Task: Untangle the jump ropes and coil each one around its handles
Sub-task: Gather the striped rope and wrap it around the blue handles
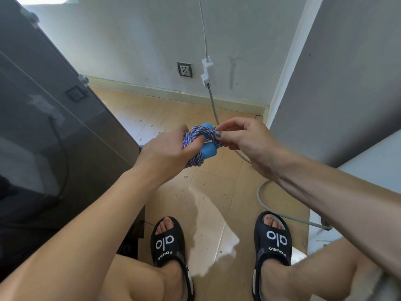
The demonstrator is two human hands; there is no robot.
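Blue handles [208, 149] roped | left hand [167, 152] clasps | right hand [245, 140] pinches rope [196, 135]

Single view, head-worn camera, wide-angle, edges bowed. Looks forward and steeply down from above person's lap. Nearest: both forearms entering from bottom corners, knees at bottom edge. Left hand [167, 152] and right hand [245, 140] meet at frame centre, close to lens, above tan floor [217, 192]. Sandalled feet [168, 242] below hands. Far: white wall [141, 40] with socket [184, 69] across top. Dark cabinet [43, 127] fills left side, grey panel [347, 83] right side. No second view, no shared overlap.
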